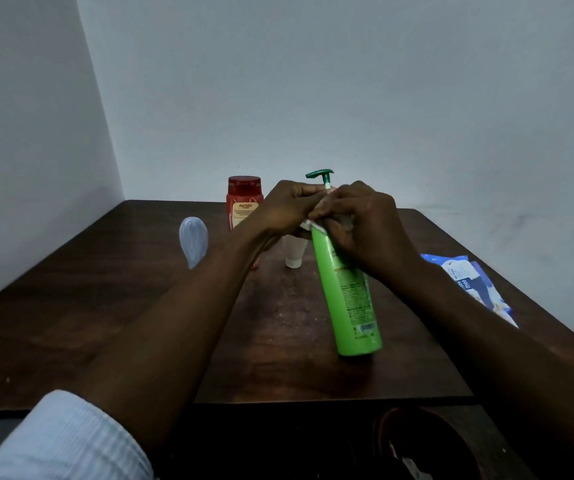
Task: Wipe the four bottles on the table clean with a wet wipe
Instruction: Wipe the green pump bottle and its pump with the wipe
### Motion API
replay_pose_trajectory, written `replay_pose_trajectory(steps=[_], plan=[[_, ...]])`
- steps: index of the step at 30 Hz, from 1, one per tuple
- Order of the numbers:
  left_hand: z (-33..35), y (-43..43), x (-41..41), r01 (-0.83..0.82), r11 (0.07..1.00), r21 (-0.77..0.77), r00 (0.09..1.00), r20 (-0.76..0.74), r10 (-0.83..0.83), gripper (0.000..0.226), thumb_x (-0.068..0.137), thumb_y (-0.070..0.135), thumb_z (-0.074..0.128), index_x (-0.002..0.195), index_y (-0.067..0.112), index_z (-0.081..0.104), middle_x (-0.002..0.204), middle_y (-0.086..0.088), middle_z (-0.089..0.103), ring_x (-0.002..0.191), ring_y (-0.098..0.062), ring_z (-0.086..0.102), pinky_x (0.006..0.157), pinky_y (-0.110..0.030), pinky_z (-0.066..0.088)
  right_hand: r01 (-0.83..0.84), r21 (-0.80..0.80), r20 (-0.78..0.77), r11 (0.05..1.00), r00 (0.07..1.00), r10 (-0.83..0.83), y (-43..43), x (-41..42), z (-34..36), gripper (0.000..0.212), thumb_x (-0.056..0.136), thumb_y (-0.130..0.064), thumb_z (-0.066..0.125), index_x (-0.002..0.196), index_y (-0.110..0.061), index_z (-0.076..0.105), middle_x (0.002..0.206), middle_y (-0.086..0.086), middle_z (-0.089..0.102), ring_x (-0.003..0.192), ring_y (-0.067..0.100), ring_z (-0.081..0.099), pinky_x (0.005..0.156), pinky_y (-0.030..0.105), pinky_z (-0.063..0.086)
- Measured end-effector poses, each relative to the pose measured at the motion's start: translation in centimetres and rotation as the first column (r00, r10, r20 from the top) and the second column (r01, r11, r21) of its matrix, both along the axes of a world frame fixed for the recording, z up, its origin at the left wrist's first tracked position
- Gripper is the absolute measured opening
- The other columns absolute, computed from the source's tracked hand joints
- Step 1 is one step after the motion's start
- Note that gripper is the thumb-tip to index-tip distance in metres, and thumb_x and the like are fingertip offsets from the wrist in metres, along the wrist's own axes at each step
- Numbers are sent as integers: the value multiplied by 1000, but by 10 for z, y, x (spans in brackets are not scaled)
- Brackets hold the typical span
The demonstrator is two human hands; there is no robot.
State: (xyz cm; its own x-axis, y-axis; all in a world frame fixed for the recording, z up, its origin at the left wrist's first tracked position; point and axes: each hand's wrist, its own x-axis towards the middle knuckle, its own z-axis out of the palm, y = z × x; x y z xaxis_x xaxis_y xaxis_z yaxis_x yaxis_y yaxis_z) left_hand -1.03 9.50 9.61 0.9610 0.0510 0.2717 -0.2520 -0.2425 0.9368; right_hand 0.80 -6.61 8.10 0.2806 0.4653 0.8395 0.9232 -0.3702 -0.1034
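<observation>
Centrally, left hand (289,206) and right hand (365,225) grip the tilted green pump bottle (352,299) at its neck, wet wipe (307,223) bunched between; the blue pack (469,282) at right reads "mee".

Plain home room — dark wooden table (71,323) against bare white walls (313,81)

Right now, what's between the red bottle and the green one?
In the head view, a white tube stands between the red bottle and the green bottle, its top hidden behind the left hand.
</observation>
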Motion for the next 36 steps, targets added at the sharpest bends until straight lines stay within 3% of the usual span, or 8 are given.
replay_pose_trajectory(steps=[5,9,15,18,24,27,32,36], plan=[[-7,-1,2,-21,999,-32,999,27,21,26,96,30,66,111,12,76,96,-16,76,74,-14,73,61,-27,60,-9,25,-47,1000,999,10,-7,0,-6,15,81,-8,72,92,-13,81,93,4,76,87,24,68,79,29,49],[-8,-1,5,-30,999,-21,999,28,30,26,95,32,68,111,13,77,102,-22,75,77,-18,72,65,-32,62,-23,46,-71,999,997,26,-13,-4,-14,16,84,-18,69,93,-15,81,93,3,75,87,22,67,78,30,50],[-14,2,8,-37,998,-53,999,0,37,24,95,34,67,110,17,77,104,-8,77,85,-12,73,61,-27,58,-51,11,-139,999,989,52,-31,-20,-45,12,84,-13,76,95,-15,81,98,1,75,93,16,69,87,26,52],[-18,2,8,-50,997,-65,999,-2,50,26,96,34,67,112,17,76,106,-6,76,90,-13,73,63,-31,61,-73,-10,-189,997,979,70,-44,-38,-63,19,88,-26,67,96,-15,81,100,-2,74,96,12,67,91,21,49],[-25,-10,12,-101,993,-69,995,16,102,26,98,37,60,107,15,69,92,-1,71,75,-10,69,66,-32,61,-97,-48,-201,994,976,86,-66,-63,-88,17,84,-13,74,99,-18,80,105,-9,73,101,-1,63,93,12,44],[-30,-18,15,-128,984,-122,991,14,131,23,99,40,57,102,18,64,89,-1,66,76,-15,65,72,-37,56,-115,-38,-174,993,979,107,-69,-73,-97,19,81,-7,75,98,-15,80,104,-9,73,102,-11,56,94,7,41],[-40,-28,16,-106,968,-227,992,48,119,39,99,42,55,113,6,60,99,-22,63,100,-46,67,91,-56,54,-145,-34,-171,989,976,137,-74,-80,-112,21,79,-1,75,97,-11,80,105,-4,73,102,0,63,94,12,47],[-42,-27,15,-126,959,-255,985,79,151,33,96,43,56,105,11,59,93,-16,59,89,-38,67,87,-57,55,-155,8,-206,988,967,153,-80,-82,-116,16,84,-8,73,98,-11,80,106,-6,72,100,4,66,92,16,50]])
